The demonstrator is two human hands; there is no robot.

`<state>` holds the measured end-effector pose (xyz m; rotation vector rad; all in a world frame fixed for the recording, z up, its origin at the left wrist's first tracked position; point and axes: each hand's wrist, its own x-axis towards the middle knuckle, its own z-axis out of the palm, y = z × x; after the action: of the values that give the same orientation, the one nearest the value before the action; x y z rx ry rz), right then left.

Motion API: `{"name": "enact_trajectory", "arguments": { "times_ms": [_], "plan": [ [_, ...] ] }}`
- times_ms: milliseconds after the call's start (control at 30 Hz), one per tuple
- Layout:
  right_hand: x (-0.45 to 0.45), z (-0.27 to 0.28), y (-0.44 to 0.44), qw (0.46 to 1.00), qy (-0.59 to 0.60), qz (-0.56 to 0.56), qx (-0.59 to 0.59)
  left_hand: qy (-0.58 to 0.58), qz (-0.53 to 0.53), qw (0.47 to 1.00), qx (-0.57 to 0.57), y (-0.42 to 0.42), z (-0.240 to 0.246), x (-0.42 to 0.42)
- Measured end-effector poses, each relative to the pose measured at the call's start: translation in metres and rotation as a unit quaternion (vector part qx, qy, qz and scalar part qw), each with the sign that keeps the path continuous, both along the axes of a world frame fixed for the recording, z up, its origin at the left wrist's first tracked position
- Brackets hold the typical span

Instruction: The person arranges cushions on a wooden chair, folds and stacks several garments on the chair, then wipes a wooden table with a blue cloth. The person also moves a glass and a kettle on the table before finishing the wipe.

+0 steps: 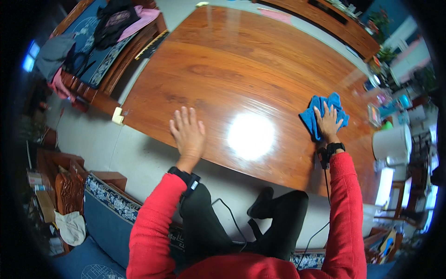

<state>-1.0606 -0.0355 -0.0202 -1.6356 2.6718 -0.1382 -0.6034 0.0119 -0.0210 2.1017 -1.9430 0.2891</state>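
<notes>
A polished wooden table (pixel 223 69) spreads out before me, with a bright light reflection near its front. My left hand (pixel 190 134) lies palm down at the front edge, fingers slightly apart, holding nothing. Farther right, my right hand (pixel 328 122) presses flat on a crumpled blue cloth (pixel 313 118), its fingers spread over the top rather than closed around it. The cloth lies on the tabletop. Black bands circle both wrists, and a small black device (pixel 323 158) with a cable sits at the right wrist.
A white bin-like container (pixel 392 144), a clear box (pixel 374 115) and a blue-green bottle (pixel 388 108) stand along the right side. A pale corner guard (pixel 118 116) covers the near left corner. Blue-cushioned wooden seating (pixel 116 52) holds clothes at upper left. A cable (pixel 231 214) hangs near my legs.
</notes>
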Motion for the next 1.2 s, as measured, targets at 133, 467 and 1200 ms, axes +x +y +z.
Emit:
{"name": "enact_trajectory", "arguments": {
  "times_ms": [133,467,1200],
  "plan": [
    [0.097,0.001,-0.102,0.997,0.001,0.077,-0.013,0.051,-0.051,0.996,0.043,0.004,0.006,0.004],
    [0.359,0.006,-0.15,0.924,0.009,0.37,-0.097,0.338,-0.238,0.901,0.135,0.008,0.029,0.043],
    [0.507,0.069,-0.04,0.819,-0.04,0.521,0.237,0.447,0.201,0.794,0.361,0.251,0.159,0.442]
  ]
}}
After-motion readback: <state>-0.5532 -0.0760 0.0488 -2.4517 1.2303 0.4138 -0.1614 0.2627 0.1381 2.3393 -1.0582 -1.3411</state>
